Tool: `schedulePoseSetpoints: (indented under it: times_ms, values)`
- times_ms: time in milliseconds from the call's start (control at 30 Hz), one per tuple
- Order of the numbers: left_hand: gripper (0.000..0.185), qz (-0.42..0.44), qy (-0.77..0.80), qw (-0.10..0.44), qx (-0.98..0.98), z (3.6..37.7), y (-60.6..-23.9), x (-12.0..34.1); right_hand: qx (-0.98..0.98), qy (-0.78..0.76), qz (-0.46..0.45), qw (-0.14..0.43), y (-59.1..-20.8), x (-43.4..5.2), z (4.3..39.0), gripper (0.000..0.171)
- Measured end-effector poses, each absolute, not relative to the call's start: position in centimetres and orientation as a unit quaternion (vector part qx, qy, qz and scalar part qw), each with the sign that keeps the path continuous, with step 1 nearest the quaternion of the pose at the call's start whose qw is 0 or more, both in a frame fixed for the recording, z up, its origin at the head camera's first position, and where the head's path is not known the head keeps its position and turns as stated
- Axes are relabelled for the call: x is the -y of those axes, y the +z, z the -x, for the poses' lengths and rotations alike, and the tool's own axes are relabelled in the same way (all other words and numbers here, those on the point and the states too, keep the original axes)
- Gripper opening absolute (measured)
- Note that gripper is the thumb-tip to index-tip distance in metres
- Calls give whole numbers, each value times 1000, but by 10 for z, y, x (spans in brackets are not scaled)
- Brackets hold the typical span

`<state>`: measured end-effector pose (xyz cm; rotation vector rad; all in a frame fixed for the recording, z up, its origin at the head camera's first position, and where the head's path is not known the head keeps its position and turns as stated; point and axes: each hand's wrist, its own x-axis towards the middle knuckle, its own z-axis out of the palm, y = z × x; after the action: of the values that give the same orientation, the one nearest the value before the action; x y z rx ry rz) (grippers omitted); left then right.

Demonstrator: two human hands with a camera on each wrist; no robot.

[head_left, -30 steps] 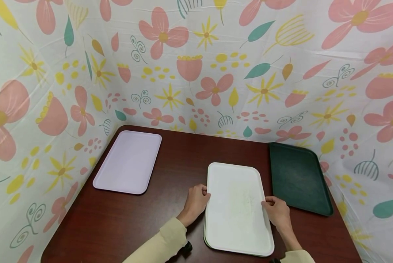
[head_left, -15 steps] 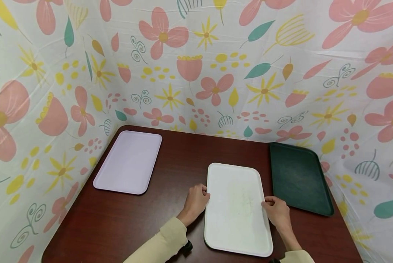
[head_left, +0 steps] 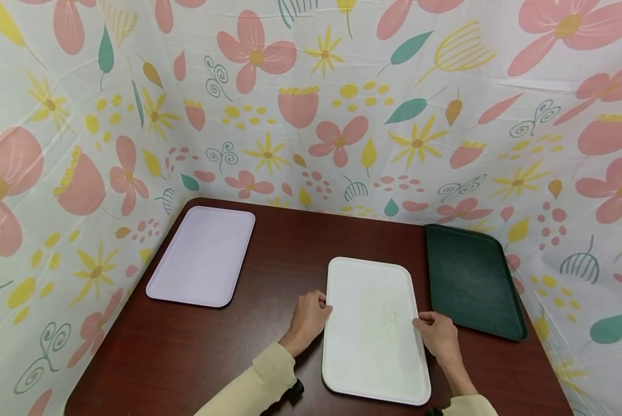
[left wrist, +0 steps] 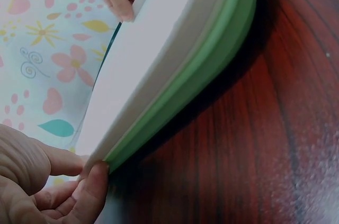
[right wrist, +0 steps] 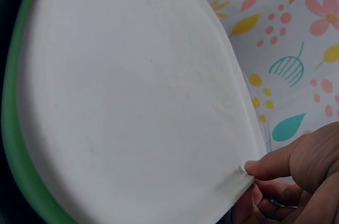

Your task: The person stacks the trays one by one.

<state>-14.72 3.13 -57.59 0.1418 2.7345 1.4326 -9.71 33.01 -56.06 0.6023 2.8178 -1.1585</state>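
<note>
Your left hand [head_left: 307, 319] and right hand [head_left: 440, 335] are pinching the white tray [head_left: 370, 332] by its long edges, over a light-green tray [left wrist: 212, 68] on the table [head_left: 248, 352]. Versus a second ago, near-left green is vanishing from head view; edges seemingly aligning.

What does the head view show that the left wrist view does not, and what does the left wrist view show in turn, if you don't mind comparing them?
Only the head view shows the lavender tray, the full face of the dark green tray and the cream sleeves.

Only the left wrist view plainly shows the brighter green rim beneath the white tray.

Both show the white tray, with the left hand and right hand at its opposite long edges, plus the dark reddish table and floral cloth.
</note>
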Motion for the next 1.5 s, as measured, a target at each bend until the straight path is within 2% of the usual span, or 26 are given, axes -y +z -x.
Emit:
schedulePoseSetpoints:
  times_ms: [333,667,1500]
  values:
    - [9,-40,459,23,-887,149,-576,-32,-909,-371,-190,29,-560,-334,95,35]
    - [5,-53,437,12,-898,149,-573,-32,-938,-311,-153,-7,-563,-330,94,27]
    - [7,-59,463,43,-883,149,-573,-30,-926,-339,-167,-6,-567,-333,93,28]
